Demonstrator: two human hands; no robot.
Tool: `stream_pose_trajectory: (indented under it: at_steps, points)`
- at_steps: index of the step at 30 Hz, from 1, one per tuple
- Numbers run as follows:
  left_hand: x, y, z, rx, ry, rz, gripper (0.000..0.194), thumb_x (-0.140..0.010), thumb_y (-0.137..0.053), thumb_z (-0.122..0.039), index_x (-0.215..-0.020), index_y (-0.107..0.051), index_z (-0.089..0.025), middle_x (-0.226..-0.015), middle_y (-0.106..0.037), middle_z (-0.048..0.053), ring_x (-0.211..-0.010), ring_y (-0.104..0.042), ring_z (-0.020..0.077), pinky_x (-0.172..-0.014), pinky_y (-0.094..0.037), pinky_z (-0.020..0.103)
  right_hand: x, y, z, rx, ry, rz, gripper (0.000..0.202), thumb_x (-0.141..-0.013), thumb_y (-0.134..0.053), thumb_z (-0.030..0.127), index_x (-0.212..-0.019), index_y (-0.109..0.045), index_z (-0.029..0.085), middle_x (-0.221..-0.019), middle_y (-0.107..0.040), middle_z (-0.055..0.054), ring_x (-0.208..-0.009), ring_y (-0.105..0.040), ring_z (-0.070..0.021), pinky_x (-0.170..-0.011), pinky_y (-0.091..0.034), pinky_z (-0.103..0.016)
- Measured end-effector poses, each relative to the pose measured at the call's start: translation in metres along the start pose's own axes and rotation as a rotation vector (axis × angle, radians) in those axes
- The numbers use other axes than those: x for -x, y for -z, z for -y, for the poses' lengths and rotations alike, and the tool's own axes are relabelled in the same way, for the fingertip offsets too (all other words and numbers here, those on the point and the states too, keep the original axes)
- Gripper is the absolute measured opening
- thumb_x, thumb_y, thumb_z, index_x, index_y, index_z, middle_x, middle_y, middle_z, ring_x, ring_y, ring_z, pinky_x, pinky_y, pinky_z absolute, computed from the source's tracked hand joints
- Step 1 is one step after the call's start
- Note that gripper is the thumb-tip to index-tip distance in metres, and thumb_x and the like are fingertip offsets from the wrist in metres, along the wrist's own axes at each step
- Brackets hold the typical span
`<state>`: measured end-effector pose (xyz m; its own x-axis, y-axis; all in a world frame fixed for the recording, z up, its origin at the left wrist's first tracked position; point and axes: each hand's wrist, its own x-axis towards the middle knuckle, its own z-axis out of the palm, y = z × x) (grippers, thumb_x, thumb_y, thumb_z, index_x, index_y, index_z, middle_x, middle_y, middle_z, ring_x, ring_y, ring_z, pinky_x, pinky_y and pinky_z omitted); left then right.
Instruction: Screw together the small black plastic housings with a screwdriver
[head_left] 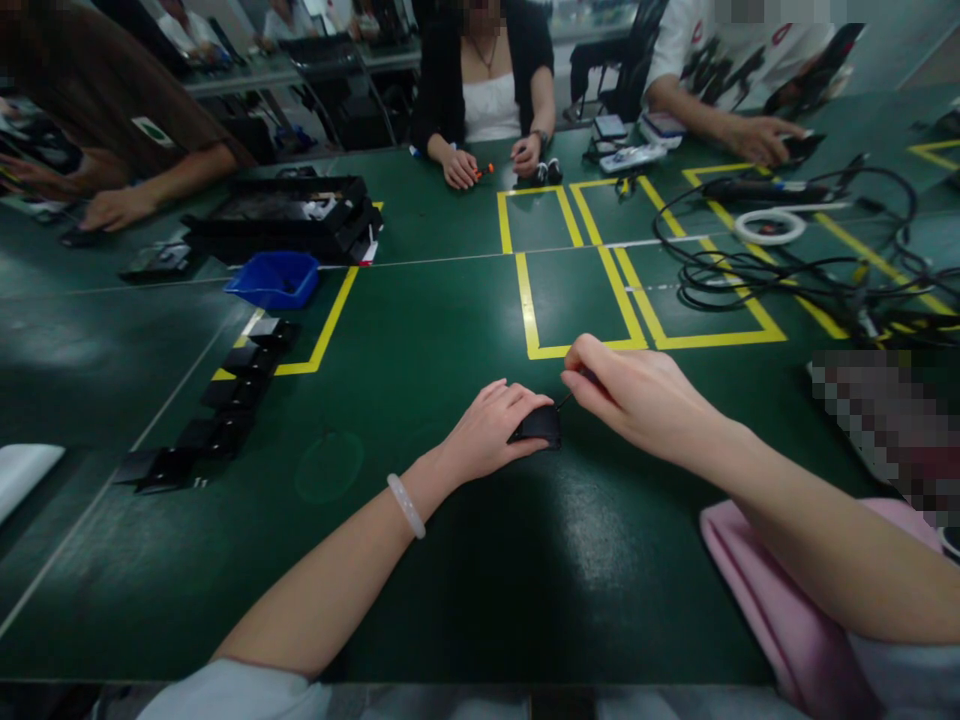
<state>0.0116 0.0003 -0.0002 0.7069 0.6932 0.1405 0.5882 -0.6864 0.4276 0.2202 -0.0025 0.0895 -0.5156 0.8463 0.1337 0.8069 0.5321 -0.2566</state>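
- A small black part (537,427) lies on the green table (420,560), just before the yellow tape squares (577,300).
- The left hand (491,428) presses flat over it, fingers together.
- The right hand (637,395) pinches a thin tool (579,388), probably a small screwdriver, tip at the part's edge.
- Best to keep the part pinned and the tool steady.
- Black blocks (217,400) and a blue bin (274,278) sit well off left.
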Motion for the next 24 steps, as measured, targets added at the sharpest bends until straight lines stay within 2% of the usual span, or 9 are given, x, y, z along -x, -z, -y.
stream_pose_trajectory:
  at_steps: [3,10,15,21,24]
  points:
    - [0.0000,-0.0004,0.0000,0.004,0.007,-0.001,0.043,-0.088,-0.056,-0.042,-0.126,-0.046,-0.024,-0.118,-0.057,0.006,-0.115,-0.052,0.0228,-0.112,-0.027,0.050,-0.0009,-0.0007,-0.0014,0.035,-0.004,0.011,0.025,-0.095,-0.039,0.040,-0.092,-0.051,0.019,-0.069,-0.063,-0.001,-0.059,-0.059,-0.0168,-0.052,-0.029,-0.025]
    - [-0.0002,-0.0002,0.0000,-0.002,0.009,0.000,0.043,-0.087,-0.056,-0.043,-0.125,-0.048,-0.023,-0.117,-0.057,0.005,-0.115,-0.051,0.0215,-0.113,-0.026,0.047,-0.0019,-0.0004,-0.0021,0.010,-0.013,-0.009,0.016,-0.093,-0.039,0.030,-0.097,-0.049,0.018,-0.073,-0.063,-0.001,-0.060,-0.058,-0.0157,-0.052,-0.029,-0.024]
    - [-0.0002,-0.0002,0.0006,-0.005,0.008,-0.001,0.043,-0.087,-0.057,-0.043,-0.124,-0.047,-0.022,-0.118,-0.057,0.006,-0.115,-0.051,0.0222,-0.113,-0.025,0.048,-0.0018,-0.0011,-0.0033,0.016,0.016,-0.003,0.024,-0.095,-0.038,0.040,-0.091,-0.052,0.020,-0.068,-0.063,-0.001,-0.058,-0.057,-0.0155,-0.052,-0.027,-0.024]
    - [-0.0006,0.0015,-0.0003,0.000,0.003,0.007,0.042,-0.088,-0.056,-0.042,-0.124,-0.047,-0.023,-0.116,-0.057,0.005,-0.115,-0.052,0.0220,-0.112,-0.025,0.048,-0.0018,-0.0015,-0.0015,0.014,-0.025,-0.011,0.018,-0.093,-0.039,0.029,-0.102,-0.049,0.018,-0.072,-0.063,-0.001,-0.058,-0.057,-0.0160,-0.052,-0.029,-0.024]
    - [-0.0004,0.0012,0.0000,0.006,0.000,0.002,0.042,-0.088,-0.057,-0.042,-0.124,-0.047,-0.023,-0.116,-0.058,0.005,-0.114,-0.052,0.0218,-0.112,-0.026,0.048,-0.0015,-0.0008,-0.0008,-0.005,-0.013,-0.010,0.017,-0.093,-0.039,0.029,-0.101,-0.049,0.018,-0.073,-0.064,-0.001,-0.060,-0.058,-0.0158,-0.053,-0.030,-0.024]
